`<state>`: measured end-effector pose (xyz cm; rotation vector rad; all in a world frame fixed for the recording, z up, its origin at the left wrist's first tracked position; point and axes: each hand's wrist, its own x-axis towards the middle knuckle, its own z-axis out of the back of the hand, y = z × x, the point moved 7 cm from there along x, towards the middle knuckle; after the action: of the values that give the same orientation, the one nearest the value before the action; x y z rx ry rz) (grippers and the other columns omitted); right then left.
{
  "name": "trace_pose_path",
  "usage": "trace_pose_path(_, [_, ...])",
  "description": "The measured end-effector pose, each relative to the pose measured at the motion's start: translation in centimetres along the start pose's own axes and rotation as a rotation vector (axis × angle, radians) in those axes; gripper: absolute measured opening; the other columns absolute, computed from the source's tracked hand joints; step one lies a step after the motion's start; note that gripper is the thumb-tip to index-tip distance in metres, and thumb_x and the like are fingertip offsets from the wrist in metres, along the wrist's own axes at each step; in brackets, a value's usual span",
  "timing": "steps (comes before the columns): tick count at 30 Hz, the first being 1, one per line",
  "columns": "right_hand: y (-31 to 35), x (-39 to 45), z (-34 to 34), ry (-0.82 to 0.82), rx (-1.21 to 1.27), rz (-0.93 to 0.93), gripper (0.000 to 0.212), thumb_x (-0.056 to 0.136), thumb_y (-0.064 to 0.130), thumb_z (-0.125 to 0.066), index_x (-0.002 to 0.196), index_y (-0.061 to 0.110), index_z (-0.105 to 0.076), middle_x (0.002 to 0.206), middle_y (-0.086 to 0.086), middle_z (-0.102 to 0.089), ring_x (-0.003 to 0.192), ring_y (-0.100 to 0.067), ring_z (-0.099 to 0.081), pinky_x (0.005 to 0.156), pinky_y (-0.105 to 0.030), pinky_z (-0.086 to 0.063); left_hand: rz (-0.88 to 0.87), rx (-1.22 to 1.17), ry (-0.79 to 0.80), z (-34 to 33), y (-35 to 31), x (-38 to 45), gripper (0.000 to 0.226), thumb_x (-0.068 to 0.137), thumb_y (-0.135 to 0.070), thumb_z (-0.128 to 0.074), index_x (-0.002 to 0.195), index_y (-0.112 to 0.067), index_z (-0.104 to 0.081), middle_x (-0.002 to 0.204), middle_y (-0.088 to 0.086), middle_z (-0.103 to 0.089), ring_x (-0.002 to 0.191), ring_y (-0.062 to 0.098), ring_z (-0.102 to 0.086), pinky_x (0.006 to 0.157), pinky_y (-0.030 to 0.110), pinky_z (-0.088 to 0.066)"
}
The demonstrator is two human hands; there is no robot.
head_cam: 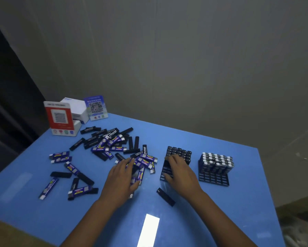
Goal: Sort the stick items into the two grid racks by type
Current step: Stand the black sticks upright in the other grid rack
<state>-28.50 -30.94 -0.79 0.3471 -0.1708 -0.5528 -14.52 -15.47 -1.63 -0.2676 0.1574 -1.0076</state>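
Observation:
Loose black sticks (pixel 93 138) and blue-labelled sticks (pixel 59 155) lie scattered over the left and middle of the blue table (pixel 221 211). My left hand (pixel 122 180) reaches into a bunch of blue sticks (pixel 146 159), fingers and thumb curled around several of them. The left grid rack (pixel 164 169) holds black sticks (pixel 179 152) in its far rows. My right hand (pixel 180 172) rests on this rack with fingers spread, hiding its middle. The right grid rack (pixel 213 179) holds upright blue sticks with silver tops (pixel 216 160); its near rows are bare.
One black stick (pixel 165 196) lies alone just in front of the left rack. At the far left corner stand a red QR sign (pixel 60 118), a white box (pixel 78 108) and a blue QR sign (pixel 95 107). A grey wall rises behind the table.

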Motion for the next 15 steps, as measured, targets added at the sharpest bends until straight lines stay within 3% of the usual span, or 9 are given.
trace_pose_path(3, [1.7, -0.3, -0.8, 0.043, 0.026, 0.04, 0.067, 0.091, 0.044, -0.064, 0.147, 0.019, -0.037, 0.142, 0.002, -0.041, 0.13, -0.019, -0.041, 0.099, -0.029, -0.043, 0.054, -0.009, -0.017, 0.9, 1.4, -2.5, 0.077, 0.092, -0.047, -0.058, 0.153, -0.015, -0.026, 0.157, 0.005, -0.029, 0.145, 0.024, -0.028, 0.117, 0.037, -0.024])
trace_pose_path(7, [4.2, -0.3, -1.7, 0.074, 0.071, 0.081, 0.072, 0.09, 0.048, -0.064, 0.149, 0.018, -0.035, 0.15, 0.0, -0.036, 0.136, -0.02, -0.037, 0.106, -0.029, -0.039, 0.125, -0.022, -0.007, 1.4, 4.1, -5.3, 0.079, 0.093, -0.05, -0.055, 0.154, -0.015, -0.02, 0.159, 0.005, -0.024, 0.146, 0.022, -0.024, 0.118, 0.035, -0.022])
trace_pose_path(15, [8.6, 2.5, -2.6, 0.072, 0.046, 0.136, 0.072, 0.09, 0.051, -0.061, 0.15, 0.019, -0.035, 0.15, 0.001, -0.036, 0.137, -0.02, -0.038, 0.106, -0.03, -0.039, 0.199, -0.011, -0.004, 3.3, 9.4, -5.7, 0.082, 0.094, -0.052, -0.051, 0.156, -0.021, -0.007, 0.161, 0.0, -0.011, 0.148, 0.019, -0.018, 0.119, 0.034, -0.02])
